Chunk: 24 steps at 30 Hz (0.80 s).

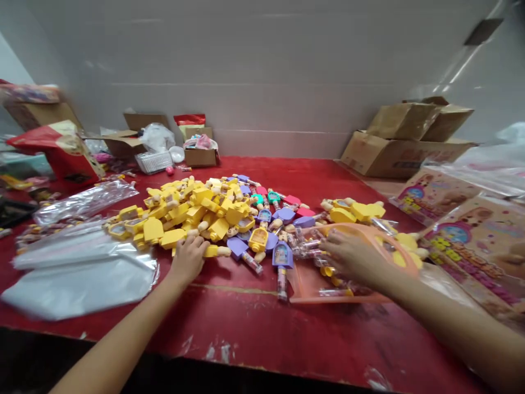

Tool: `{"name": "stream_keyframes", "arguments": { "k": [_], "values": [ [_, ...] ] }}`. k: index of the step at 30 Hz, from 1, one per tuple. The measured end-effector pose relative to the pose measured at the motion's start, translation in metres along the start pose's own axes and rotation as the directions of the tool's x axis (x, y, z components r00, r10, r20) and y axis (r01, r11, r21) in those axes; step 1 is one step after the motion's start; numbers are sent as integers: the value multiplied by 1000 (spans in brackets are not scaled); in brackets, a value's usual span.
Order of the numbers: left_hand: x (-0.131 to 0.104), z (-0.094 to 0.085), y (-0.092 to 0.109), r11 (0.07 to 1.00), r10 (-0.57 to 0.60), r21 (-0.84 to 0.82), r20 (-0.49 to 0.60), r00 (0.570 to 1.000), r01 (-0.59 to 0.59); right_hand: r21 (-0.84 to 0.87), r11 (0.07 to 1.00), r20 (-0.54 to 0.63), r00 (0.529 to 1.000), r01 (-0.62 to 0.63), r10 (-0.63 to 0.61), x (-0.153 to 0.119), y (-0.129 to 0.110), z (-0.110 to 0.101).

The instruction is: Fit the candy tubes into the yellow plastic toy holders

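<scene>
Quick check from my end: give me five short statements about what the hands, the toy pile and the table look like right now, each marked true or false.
1. The left hand rests on the near edge of the yellow toy pile. True.
2. The right hand holds a cardboard box. False: it is at the orange tray.
3. The table is red. True.
4. Clear plastic bags lie right of the tray. False: they lie left of the left hand.
5. All the toys are yellow. False: purple toys lie among them.
</scene>
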<state>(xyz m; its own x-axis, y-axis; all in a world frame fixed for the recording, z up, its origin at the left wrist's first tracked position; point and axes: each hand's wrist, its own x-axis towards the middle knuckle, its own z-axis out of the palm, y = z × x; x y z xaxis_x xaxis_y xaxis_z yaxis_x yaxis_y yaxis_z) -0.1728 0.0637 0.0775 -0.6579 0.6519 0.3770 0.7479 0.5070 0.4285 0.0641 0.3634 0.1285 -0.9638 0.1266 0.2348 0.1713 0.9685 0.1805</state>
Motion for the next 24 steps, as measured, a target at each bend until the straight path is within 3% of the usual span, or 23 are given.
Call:
{"name": "stream_keyframes", "arguments": {
  "k": [3, 5, 6, 7, 9, 10, 12, 14, 15, 17, 18, 20, 22, 24],
  "values": [
    [-31, -4, 17, 985, -116, -141, -82, 990, 104, 30, 1000, 30, 1000, 4, -5, 11, -24, 22],
    [-55, -6, 32, 861, -314, -441, -63, 947, 255, 77, 995, 14, 998, -63, 62, 17, -26, 27],
    [-66, -7, 40, 699, -429, -634, -1, 903, 332, 115, 988, 4, 995, -100, 100, 18, -26, 27],
    [-76, -7, 49, 471, -518, -798, 95, 850, 376, 162, 976, -11, 988, -148, 151, 19, -26, 26],
    [-92, -4, 67, 11, -558, -928, 304, 772, 374, 285, 928, -32, 965, -241, 261, 16, -36, 22],
    [-98, -1, 77, -125, -528, -922, 375, 762, 367, 373, 886, -24, 951, -277, 307, 12, -47, 20],
    [-108, 9, 94, -285, -443, -877, 479, 757, 388, 603, 754, 54, 956, -260, 287, 1, -83, 16],
    [-119, 18, 105, -346, -347, -824, 557, 755, 449, 806, 556, 154, 979, -204, 136, -12, -126, 16],
    [-125, 22, 107, -350, -299, -804, 582, 756, 480, 926, 307, 213, 976, -218, 52, -19, -146, 18],
    [-139, 22, 102, -327, -136, -759, 627, 767, 562, 961, 39, 275, 961, -275, -14, -31, -172, 23],
    [-146, 19, 95, -306, -22, -729, 648, 761, 612, 954, -44, 295, 955, -296, -35, -36, -178, 25],
    [-157, 7, 77, -255, 202, -661, 677, 708, 705, 941, -92, 317, 942, -327, -109, -44, -178, 26],
    [-165, -6, 61, -199, 368, -572, 709, 601, 796, 921, -128, 325, 906, -369, -272, -48, -174, 23],
    [-168, -13, 54, -31, 360, -498, 803, 474, 867, 906, -69, 358, 841, -419, -406, -48, -177, 17]
  ]
}}
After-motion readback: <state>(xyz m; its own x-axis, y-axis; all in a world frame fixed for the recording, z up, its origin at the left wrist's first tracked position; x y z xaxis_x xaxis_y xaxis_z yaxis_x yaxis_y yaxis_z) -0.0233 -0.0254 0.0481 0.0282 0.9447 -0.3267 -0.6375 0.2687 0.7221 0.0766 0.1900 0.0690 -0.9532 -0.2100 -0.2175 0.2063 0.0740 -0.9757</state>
